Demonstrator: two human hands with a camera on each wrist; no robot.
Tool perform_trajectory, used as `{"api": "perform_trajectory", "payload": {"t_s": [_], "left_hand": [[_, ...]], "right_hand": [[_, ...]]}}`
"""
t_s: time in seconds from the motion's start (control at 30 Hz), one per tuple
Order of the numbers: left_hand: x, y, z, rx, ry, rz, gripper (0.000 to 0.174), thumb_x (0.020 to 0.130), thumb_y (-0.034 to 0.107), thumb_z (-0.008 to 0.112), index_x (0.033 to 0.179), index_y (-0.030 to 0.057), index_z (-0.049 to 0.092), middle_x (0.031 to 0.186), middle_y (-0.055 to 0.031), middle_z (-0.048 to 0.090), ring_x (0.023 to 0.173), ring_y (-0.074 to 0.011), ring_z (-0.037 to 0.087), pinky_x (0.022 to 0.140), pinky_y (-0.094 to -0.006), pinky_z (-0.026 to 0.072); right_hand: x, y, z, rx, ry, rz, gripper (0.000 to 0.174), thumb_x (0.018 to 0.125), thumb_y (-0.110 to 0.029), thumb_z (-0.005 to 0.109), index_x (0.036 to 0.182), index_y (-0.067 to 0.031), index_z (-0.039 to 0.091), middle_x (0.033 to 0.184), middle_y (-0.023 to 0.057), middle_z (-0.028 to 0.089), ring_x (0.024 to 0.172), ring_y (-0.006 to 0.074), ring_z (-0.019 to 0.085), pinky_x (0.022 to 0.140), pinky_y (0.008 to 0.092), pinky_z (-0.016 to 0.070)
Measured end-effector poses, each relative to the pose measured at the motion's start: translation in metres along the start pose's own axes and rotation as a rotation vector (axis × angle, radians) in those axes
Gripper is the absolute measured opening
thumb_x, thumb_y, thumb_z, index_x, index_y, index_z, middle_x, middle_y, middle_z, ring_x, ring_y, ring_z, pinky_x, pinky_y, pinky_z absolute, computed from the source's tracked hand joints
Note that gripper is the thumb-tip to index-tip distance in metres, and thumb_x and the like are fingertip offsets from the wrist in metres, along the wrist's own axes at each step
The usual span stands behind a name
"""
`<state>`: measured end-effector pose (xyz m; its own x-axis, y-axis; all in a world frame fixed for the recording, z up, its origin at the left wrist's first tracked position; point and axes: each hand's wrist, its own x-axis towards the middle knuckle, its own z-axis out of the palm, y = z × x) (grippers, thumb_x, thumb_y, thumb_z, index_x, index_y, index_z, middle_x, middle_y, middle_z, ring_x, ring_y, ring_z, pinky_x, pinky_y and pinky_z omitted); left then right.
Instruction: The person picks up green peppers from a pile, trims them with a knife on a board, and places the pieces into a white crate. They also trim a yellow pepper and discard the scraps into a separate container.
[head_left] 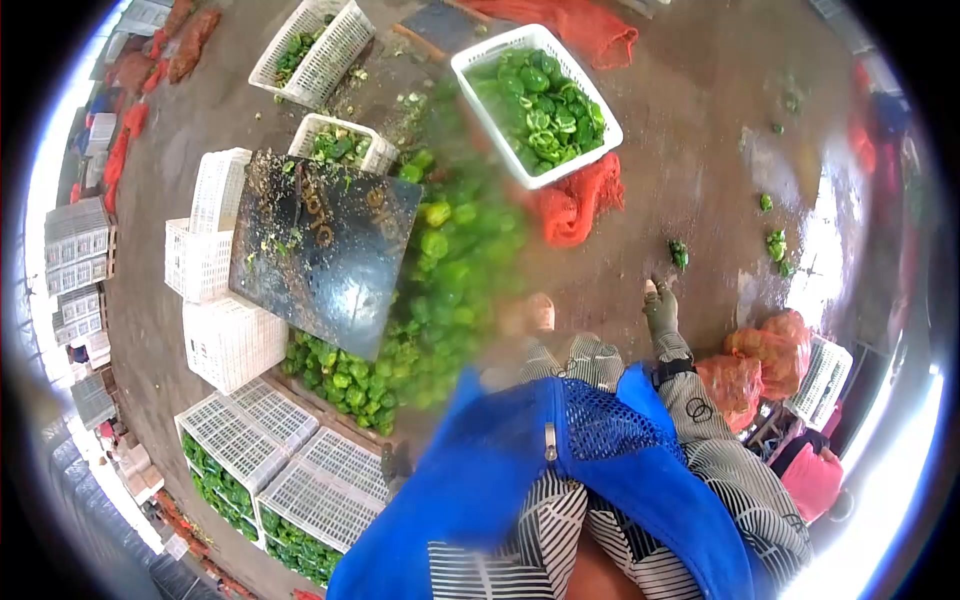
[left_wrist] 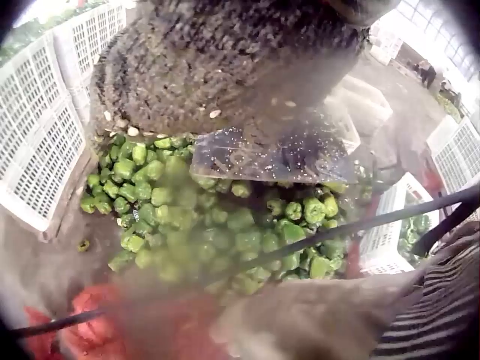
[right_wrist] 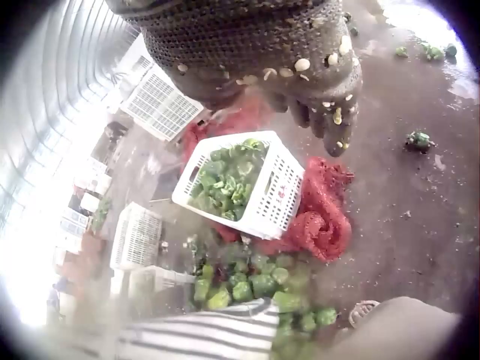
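**While the Peppers Lie Heaped, Neither Hand Shows a Hold**

As far as my feeds show, the heap of green peppers [head_left: 345,375] lies on the wet floor [head_left: 700,150]. It is near the person's feet and to their left. Part of it is hidden behind the dark work surface [head_left: 320,245], which sits on white crates [head_left: 225,340].

The left hand [left_wrist: 225,67], in a knit glove flecked with seeds, hangs above the heap beside that surface. It fills the top of its wrist view, so I cannot tell whether the grip is wide or narrow. The right hand [right_wrist: 255,45] hangs at the right side with its fingers [right_wrist: 330,120] loosely curled, the grip slack and holding nothing.

On the far side stands a white basket [head_left: 493,42] of cut peppers, with a red mesh sack [head_left: 575,205] bunched against its near side.

In my judgement, working this heap well means lifting peppers from its open top rather than from beneath the surface. I would take one firm pepper per grip, since the gloves are slick with seeds. Stray pieces dot the wet floor to the right, so I would also place my feet with care.
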<state>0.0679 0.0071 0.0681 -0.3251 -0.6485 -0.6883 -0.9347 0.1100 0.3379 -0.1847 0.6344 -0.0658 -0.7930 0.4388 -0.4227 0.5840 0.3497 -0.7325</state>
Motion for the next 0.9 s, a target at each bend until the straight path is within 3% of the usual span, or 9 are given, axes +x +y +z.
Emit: {"api": "perform_trajectory", "payload": {"t_s": [0.1,0.17,0.2,0.27,0.33,0.47,0.57,0.7,0.9], "left_hand": [[0.018,0.032,0.012,0.087,-0.077,0.117,0.040,0.093,0.025,0.062,0.123,-0.0002,0.056,0.118,-0.0177,0.063,0.100,-0.0243,0.060,0.085,-0.0359,0.0487],[0.034,0.079,0.049,0.181,-0.185,0.264,0.040,0.093,0.025,0.062,0.123,-0.0002,0.056,0.118,-0.0178,0.063,0.100,-0.0243,0.060,0.085,-0.0359,0.0487],[0.040,0.110,0.077,0.231,-0.252,0.346,0.040,0.092,0.025,0.062,0.123,-0.0002,0.056,0.118,-0.0178,0.063,0.100,-0.0244,0.060,0.085,-0.0359,0.0486],[0.045,0.163,0.120,0.311,-0.378,0.463,0.041,0.092,0.026,0.062,0.123,-0.0001,0.056,0.118,-0.0179,0.063,0.100,-0.0244,0.060,0.085,-0.0359,0.0486],[0.046,0.219,0.158,0.389,-0.485,0.552,0.041,0.092,0.026,0.062,0.123,-0.0001,0.056,0.118,-0.0179,0.063,0.100,-0.0245,0.060,0.085,-0.0359,0.0486],[0.044,0.307,0.202,0.480,-0.564,0.619,0.041,0.092,0.026,0.063,0.123,0.0000,0.056,0.118,-0.0181,0.063,0.100,-0.0246,0.061,0.086,-0.0359,0.0486],[0.041,0.352,0.224,0.519,-0.561,0.609,0.042,0.092,0.026,0.063,0.123,0.0000,0.057,0.118,-0.0182,0.063,0.100,-0.0247,0.061,0.086,-0.0360,0.0486],[0.034,0.390,0.242,0.533,-0.549,0.539,0.042,0.091,0.026,0.063,0.123,0.0001,0.057,0.118,-0.0183,0.063,0.101,-0.0248,0.061,0.086,-0.0360,0.0486],[0.024,0.426,0.276,0.501,-0.571,0.485,0.043,0.091,0.027,0.064,0.123,0.0002,0.057,0.118,-0.0186,0.063,0.101,-0.0250,0.061,0.086,-0.0360,0.0486]], "right_hand": [[-0.009,-0.064,0.002,0.228,-0.044,0.028,0.049,0.097,-0.022,0.054,0.142,-0.0082,0.042,0.108,0.0049,0.059,0.090,0.0145,0.060,0.067,0.0288,0.0519],[-0.022,-0.115,0.005,0.689,-0.050,0.207,0.053,0.098,-0.027,0.054,0.145,-0.0076,0.038,0.121,0.0090,0.056,0.102,0.0204,0.060,0.072,0.0323,0.0542],[-0.018,-0.117,0.008,0.813,-0.118,0.160,0.062,0.099,-0.038,0.052,0.147,-0.0058,0.032,0.129,0.0131,0.053,0.113,0.0253,0.057,0.085,0.0382,0.0527],[-0.013,-0.164,0.010,0.954,-0.205,0.214,0.072,0.098,-0.050,0.047,0.149,-0.0033,0.026,0.138,0.0162,0.047,0.120,0.0295,0.053,0.098,0.0438,0.0462],[-0.004,-0.216,0.006,1.152,-0.294,0.211,0.079,0.097,-0.058,0.043,0.149,-0.0021,0.024,0.145,0.0184,0.042,0.125,0.0312,0.050,0.102,0.0447,0.0422],[0.051,-0.246,0.006,1.285,-0.451,0.170,0.079,0.097,-0.059,0.042,0.150,-0.0038,0.023,0.147,0.0197,0.040,0.129,0.0320,0.047,0.102,0.0445,0.0419],[0.102,-0.246,0.007,1.203,-0.408,0.208,0.075,0.097,-0.057,0.045,0.148,-0.0049,0.029,0.141,0.0170,0.046,0.121,0.0279,0.053,0.094,0.0420,0.0480],[0.165,-0.201,-0.004,0.448,-0.196,0.371,0.054,0.096,-0.037,0.055,0.138,-0.0051,0.048,0.117,0.0077,0.062,0.092,0.0155,0.061,0.071,0.0302,0.0542],[0.212,-0.190,-0.024,0.028,-0.256,0.268,0.049,0.092,-0.025,0.060,0.136,-0.0066,0.053,0.119,0.0075,0.062,0.093,0.0161,0.062,0.067,0.0301,0.0553]]}}
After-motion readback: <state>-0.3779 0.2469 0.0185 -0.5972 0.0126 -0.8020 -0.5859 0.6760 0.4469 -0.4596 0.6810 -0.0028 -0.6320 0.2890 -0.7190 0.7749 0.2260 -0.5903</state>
